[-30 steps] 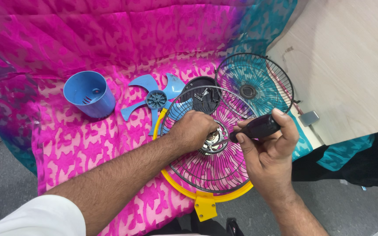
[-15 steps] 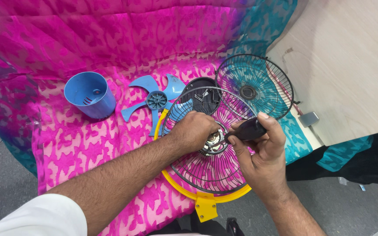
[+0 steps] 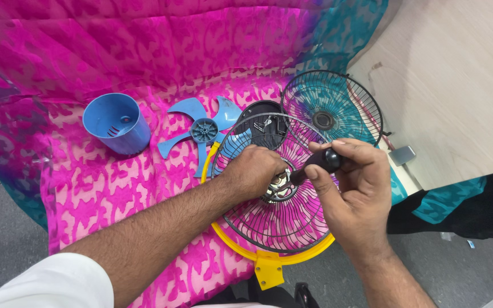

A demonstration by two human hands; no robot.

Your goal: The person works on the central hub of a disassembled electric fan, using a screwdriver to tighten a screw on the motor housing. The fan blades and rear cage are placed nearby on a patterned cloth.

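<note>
Pink cloth (image 3: 87, 188); left hand (image 3: 252, 171) pressing fan guard (image 3: 281, 222), right-hand (image 3: 355, 194) fingers gripping screwdriver (image 3: 320, 162); table edge near.

Both forearms reach in from below. The left hand (image 3: 253, 170) is curled, knuckles up, palm pressed down. The right hand (image 3: 354, 191) is closed in a fist-like grip just beside it.

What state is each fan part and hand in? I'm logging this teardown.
Left hand: pressed on motor hub.
Right hand: gripping black-handled tool.
Wire guard in yellow ring: lying flat.
Second wire guard: detached.
Blue blade: detached.
Blue cup: tipped, empty.
</note>
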